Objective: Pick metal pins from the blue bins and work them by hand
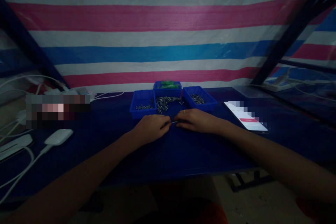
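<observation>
My left hand and my right hand meet near the middle of the blue table, fingers closed in pinches. Between their fingertips shows a thin pale rod-like piece, too small to name; its ends are hidden by the fingers. Just beyond the hands lies a loose pile of small dark metal pin-like parts. A blue bin with some of these parts stands by the left hand. Another blue bin, holding more of them, sits past the right hand.
A third blue bin with green material stands behind the pile. To the right lies a lit phone. White cables and a white charger occupy the left side of the table. Striped sheeting hangs behind.
</observation>
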A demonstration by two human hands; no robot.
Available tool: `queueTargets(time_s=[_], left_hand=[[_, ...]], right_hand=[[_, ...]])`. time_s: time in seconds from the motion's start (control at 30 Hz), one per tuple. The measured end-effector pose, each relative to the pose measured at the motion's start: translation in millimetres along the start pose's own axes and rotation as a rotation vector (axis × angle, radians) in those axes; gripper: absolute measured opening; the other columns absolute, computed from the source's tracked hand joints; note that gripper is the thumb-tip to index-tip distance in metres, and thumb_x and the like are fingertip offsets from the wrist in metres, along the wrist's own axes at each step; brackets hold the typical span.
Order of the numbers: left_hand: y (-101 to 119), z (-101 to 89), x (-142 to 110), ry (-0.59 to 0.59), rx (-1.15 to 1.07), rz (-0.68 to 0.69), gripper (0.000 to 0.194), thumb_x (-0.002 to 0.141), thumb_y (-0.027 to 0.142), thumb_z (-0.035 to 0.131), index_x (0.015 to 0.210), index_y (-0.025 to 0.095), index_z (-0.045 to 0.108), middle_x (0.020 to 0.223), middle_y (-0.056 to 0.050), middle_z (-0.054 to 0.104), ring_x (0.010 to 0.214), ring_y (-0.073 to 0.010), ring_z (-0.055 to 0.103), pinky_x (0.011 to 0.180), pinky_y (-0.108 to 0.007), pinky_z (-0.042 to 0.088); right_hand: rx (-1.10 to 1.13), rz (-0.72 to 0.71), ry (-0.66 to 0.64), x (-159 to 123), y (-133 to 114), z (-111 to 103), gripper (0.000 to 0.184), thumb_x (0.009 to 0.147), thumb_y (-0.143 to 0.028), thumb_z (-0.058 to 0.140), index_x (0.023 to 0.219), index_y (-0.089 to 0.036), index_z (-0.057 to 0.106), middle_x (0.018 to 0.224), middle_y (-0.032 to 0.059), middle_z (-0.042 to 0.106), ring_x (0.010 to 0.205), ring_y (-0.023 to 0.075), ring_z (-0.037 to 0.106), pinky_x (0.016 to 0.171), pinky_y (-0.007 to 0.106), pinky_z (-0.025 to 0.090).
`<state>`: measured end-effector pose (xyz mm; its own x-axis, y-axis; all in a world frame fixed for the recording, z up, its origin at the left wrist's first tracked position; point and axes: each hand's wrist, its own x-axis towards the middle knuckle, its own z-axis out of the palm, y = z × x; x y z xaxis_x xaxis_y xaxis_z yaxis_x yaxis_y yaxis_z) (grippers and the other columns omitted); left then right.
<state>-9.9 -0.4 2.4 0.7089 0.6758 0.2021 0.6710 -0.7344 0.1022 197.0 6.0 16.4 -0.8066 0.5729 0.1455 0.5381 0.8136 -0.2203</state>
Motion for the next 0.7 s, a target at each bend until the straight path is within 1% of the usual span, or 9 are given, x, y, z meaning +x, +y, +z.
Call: queueTargets(time_s=[0.13,0.33,0.53,0.7], left_hand=[[0.0,-2.3,0.7,0.024,-0.020,-0.003,0.019,0.085,0.027,0.040,0.084,0.019,0.057,0.073,0.000,0.060,0.063,-0.0110,0.053,0.055,-0.024,0.035],[-0.5,-2.9,1.2,0.046,-0.045,-0.026,0.019,0.084,0.028,0.041,0.084,0.019,0.057,0.074,0.000,0.059,0.064,-0.0107,0.052,0.055,-0.023,0.034],[-0.3,-0.6,1.6,0.086,-0.108,-0.032,0.016,0.083,0.031,0.045,0.085,0.019,0.057,0.069,0.002,0.056,0.061,-0.0101,0.050,0.054,-0.022,0.033],[0.8,0.0,1.8,0.134,-0.143,-0.011,0.014,0.082,0.029,0.048,0.085,0.019,0.057,0.070,0.002,0.055,0.060,-0.0087,0.048,0.055,-0.022,0.034]], right_hand=[[-0.020,0.020,-0.003,-0.3,1.9,-4.4,0.020,0.086,-0.025,0.045,0.098,-0.017,0.059,0.088,0.0056,0.062,0.079,0.0152,0.057,0.072,0.028,0.043],[0.002,0.017,-0.008,-1.5,0.6,-3.4,0.020,0.088,-0.027,0.043,0.094,-0.018,0.059,0.083,0.0043,0.062,0.075,0.0144,0.057,0.068,0.027,0.042],[-0.022,0.006,-0.012,-1.8,1.4,-0.7,0.021,0.089,-0.027,0.040,0.093,-0.017,0.058,0.081,0.0042,0.061,0.074,0.0140,0.057,0.067,0.027,0.041],[-0.019,-0.018,-0.017,-1.4,-1.7,-0.1,0.023,0.089,-0.027,0.038,0.092,-0.016,0.057,0.080,0.0043,0.061,0.073,0.0134,0.056,0.066,0.026,0.041]])
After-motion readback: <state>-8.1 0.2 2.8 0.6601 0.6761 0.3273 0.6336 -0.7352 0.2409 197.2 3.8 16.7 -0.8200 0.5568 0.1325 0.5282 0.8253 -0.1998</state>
